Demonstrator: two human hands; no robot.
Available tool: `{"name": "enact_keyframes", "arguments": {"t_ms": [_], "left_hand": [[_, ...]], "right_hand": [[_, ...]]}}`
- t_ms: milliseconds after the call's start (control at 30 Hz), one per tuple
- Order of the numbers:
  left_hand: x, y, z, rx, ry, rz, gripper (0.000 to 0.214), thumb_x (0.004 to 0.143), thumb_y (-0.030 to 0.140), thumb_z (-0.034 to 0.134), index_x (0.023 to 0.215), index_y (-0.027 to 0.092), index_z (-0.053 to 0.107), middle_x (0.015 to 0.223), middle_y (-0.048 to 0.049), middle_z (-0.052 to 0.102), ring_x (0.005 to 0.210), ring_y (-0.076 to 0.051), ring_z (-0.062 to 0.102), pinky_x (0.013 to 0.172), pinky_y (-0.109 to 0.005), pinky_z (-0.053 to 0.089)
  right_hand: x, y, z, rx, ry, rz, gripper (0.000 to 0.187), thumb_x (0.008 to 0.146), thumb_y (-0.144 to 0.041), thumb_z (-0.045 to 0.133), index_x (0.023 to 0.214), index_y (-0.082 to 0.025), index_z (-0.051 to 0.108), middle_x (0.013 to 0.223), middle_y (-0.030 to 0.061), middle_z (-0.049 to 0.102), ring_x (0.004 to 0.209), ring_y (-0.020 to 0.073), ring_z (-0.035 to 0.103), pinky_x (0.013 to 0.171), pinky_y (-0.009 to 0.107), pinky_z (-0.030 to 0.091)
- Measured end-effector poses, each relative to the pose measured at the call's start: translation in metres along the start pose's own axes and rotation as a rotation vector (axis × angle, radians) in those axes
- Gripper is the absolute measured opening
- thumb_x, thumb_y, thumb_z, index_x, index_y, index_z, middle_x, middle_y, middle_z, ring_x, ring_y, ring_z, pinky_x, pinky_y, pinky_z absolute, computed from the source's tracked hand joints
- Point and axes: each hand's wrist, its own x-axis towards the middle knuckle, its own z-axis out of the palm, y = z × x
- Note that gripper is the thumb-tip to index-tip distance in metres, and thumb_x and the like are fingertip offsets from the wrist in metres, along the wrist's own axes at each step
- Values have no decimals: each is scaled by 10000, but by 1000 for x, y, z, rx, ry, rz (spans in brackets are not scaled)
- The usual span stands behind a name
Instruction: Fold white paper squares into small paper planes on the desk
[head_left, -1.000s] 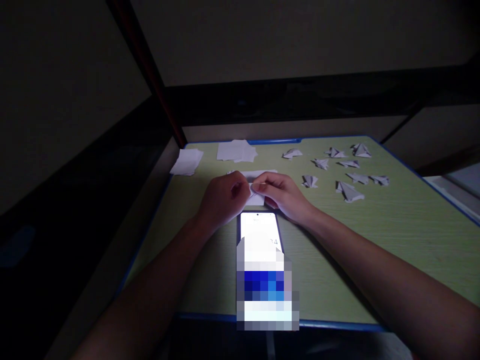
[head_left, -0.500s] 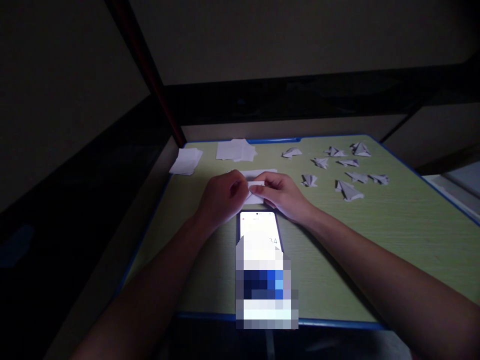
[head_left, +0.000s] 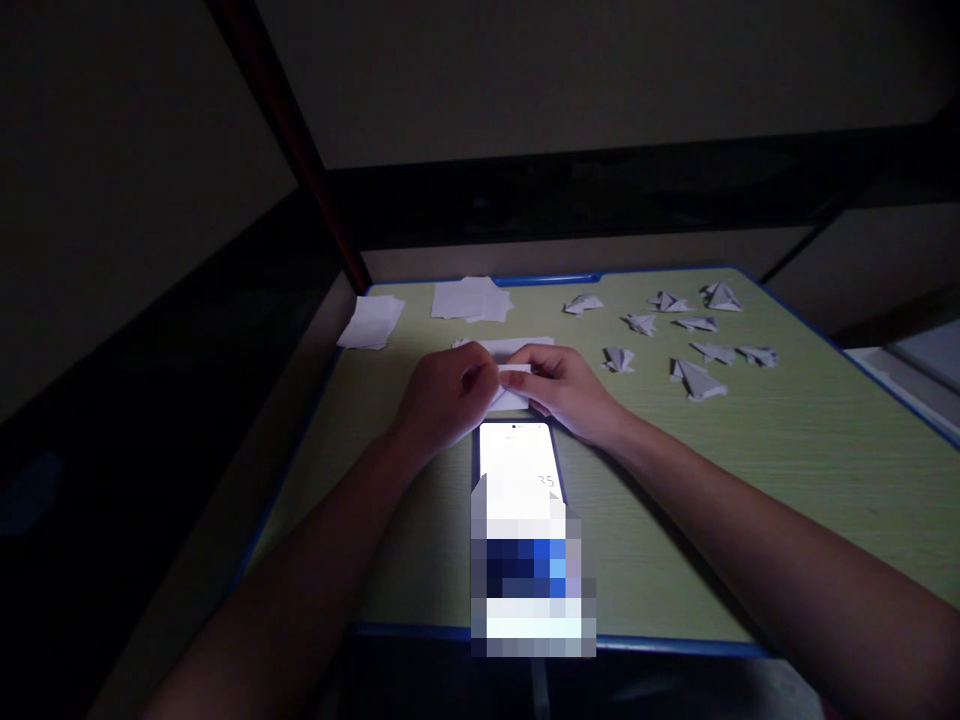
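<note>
Between my hands is a small white folded paper (head_left: 513, 397), with crease lines showing on its face. My left hand (head_left: 452, 393) is closed on the paper's left side, fingers curled. From the right, my right hand (head_left: 564, 388) pinches it, the thumb lying over the top. Both hands partly cover the paper. Just beyond them lies a strip of white paper (head_left: 529, 346), partly hidden by the fingers. A lit phone (head_left: 517, 450) lies right below the hands, its lower part blurred out.
Two stacks of white paper, a left stack (head_left: 370, 322) and a back stack (head_left: 459, 300), lie at the far left. Several folded paper figures (head_left: 697, 380) are spread over the right side of the green table (head_left: 750, 500). The table has a blue edge.
The number on the phone screen has gone from 34 to 35. My hands and the folded paper have barely moved.
</note>
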Motion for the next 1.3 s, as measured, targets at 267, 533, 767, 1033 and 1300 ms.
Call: {"name": "enact_keyframes", "arguments": {"t_ms": [267,533,767,1033,1300], "left_hand": [[0,1,0,3,3,9,192,822,207,500,646,155,558,529,41,501,473,-77,428,483,-236,277],[0,1,-1,5,7,5,196,827,212,507,647,154,559,525,42,503,468,-74,434,481,-229,294],[0,1,-1,7,-4,-10,194,830,234,504,658,164,560,529,36,522,470,-82,443,482,-234,299],[0,1,-1,13,-4,-10,203,845,244,506,668,162,559,530,40,516,464,-80,445,470,-228,301],[0,2,-1,16,-6,-22,183,839,237,513,682,164,572,535,42,533,464,-75,434,463,-221,303]], "right_hand": [[-1,-2,1,-12,-10,2,241,732,-376,752,704,-165,638,475,-82,469,400,57,341,391,253,190],[0,-4,1,-43,-4,16,241,727,-383,734,698,-166,634,469,-82,465,403,61,338,400,256,190],[0,-3,1,-51,-3,9,253,725,-385,738,678,-166,620,474,-79,464,411,60,337,406,252,194],[-1,-2,0,-53,-20,5,190,760,-325,721,713,-164,632,499,-77,475,422,58,348,410,246,210],[0,-1,-1,-50,-13,7,178,763,-309,724,711,-167,629,507,-74,481,426,59,358,409,247,219]]}}
